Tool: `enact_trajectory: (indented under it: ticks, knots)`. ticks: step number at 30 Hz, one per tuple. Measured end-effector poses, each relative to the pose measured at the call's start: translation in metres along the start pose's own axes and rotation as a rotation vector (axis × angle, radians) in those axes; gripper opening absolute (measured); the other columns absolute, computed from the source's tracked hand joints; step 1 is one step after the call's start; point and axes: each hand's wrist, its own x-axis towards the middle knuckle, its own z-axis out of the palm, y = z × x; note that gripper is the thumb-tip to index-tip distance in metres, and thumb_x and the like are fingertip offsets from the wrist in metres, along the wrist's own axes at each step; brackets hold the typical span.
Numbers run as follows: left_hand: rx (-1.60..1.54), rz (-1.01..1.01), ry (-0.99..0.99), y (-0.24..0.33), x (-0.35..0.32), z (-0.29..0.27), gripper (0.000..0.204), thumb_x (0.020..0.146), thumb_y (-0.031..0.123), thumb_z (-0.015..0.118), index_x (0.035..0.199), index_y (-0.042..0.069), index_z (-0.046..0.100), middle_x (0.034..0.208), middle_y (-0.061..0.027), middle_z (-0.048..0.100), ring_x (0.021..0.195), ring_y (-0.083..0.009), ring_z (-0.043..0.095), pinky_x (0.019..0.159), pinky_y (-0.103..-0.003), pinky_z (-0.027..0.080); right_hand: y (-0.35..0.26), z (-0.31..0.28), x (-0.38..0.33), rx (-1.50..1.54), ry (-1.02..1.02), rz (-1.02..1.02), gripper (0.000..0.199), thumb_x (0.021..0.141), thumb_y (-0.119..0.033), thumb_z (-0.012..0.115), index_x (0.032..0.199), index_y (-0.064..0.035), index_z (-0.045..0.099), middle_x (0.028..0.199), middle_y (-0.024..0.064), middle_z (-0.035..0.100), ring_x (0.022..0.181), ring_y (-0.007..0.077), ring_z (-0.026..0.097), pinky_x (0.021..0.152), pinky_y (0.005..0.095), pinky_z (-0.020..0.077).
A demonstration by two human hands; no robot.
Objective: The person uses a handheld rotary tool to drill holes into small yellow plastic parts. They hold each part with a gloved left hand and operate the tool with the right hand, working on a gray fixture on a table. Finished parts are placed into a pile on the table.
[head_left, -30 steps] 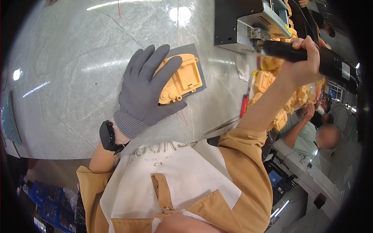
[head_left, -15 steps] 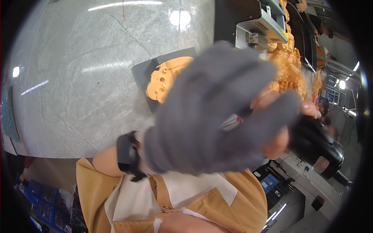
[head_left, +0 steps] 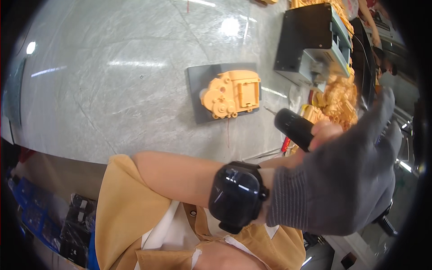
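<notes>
My left hand (head_left: 346,180), in a grey glove with a black watch (head_left: 238,195) at its wrist, reaches across to the right. Its visible fingers are stretched out and apart; its palm side is hidden. Behind it, the bare fingers of my right hand (head_left: 326,132) wrap round a black electric screwdriver (head_left: 292,126), whose thin bit points up and left. The glove covers most of that hand and the tool's rear. An orange plastic housing (head_left: 245,92) with round bosses and a rectangular recess lies on a dark grey pad (head_left: 198,85), apart from both hands.
At the right stands a black and grey metal device (head_left: 306,36), with a heap of orange plastic parts (head_left: 337,101) beside it. Red-handled tweezers (head_left: 285,145) lie near my right arm. Blue crates (head_left: 36,207) sit below the grey table (head_left: 112,99). Another person's arm (head_left: 371,24) shows top right.
My gloved left hand has moved right, off the housing it partly covered, and its fingers have spread. The screwdriver has swung so its bit end faces the pad. The view has shifted.
</notes>
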Motion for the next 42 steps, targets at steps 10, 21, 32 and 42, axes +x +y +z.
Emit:
enact_trajectory:
  ticks: [10, 21, 32, 42]
  knots:
    - [-0.026, -0.022, -0.029, -0.002, -0.027, -0.02, 0.044, 0.075, 0.028, 0.069, 0.112, 0.008, 0.056, 0.111, -0.0163, 0.048, 0.106, -0.0315, 0.051, 0.1, -0.052, 0.038, -0.013, -0.016, 0.009, -0.091, 0.092, 0.007, 0.047, 0.084, -0.005, 0.051, 0.129, -0.0068, 0.037, 0.065, 0.0064, 0.047, 0.049, 0.0204, 0.048, 0.055, 0.0384, 0.0427]
    - [0.281, -0.419, -0.507, -0.08, -0.13, -0.076, 0.083, 0.064, 0.035, 0.079, 0.135, 0.014, 0.042, 0.139, -0.0174, 0.037, 0.127, -0.0356, 0.038, 0.108, -0.054, 0.029, 0.022, -0.002, 0.008, -0.034, 0.123, 0.01, 0.046, 0.084, -0.001, 0.048, 0.128, -0.0033, 0.036, 0.066, 0.0078, 0.045, 0.05, 0.0204, 0.047, 0.053, 0.0385, 0.0413]
    - [0.361, -0.399, -0.523, -0.093, -0.141, -0.07, 0.075, 0.066, 0.035, 0.08, 0.132, 0.021, 0.048, 0.136, -0.015, 0.039, 0.126, -0.0333, 0.039, 0.109, -0.054, 0.027, 0.028, 0.002, 0.018, -0.04, 0.134, 0.131, 0.044, 0.078, 0.0, 0.051, 0.12, -0.0058, 0.041, 0.064, 0.0088, 0.046, 0.051, 0.0211, 0.047, 0.057, 0.0415, 0.0416]
    - [0.359, -0.405, -0.508, -0.095, -0.143, -0.069, 0.072, 0.064, 0.035, 0.081, 0.128, 0.022, 0.051, 0.124, -0.0115, 0.045, 0.121, -0.031, 0.043, 0.108, -0.054, 0.029, 0.027, 0.001, 0.019, -0.1, 0.012, 0.147, 0.046, 0.083, 0.001, 0.054, 0.123, -0.0096, 0.034, 0.068, 0.009, 0.048, 0.05, 0.0222, 0.05, 0.055, 0.042, 0.0461]
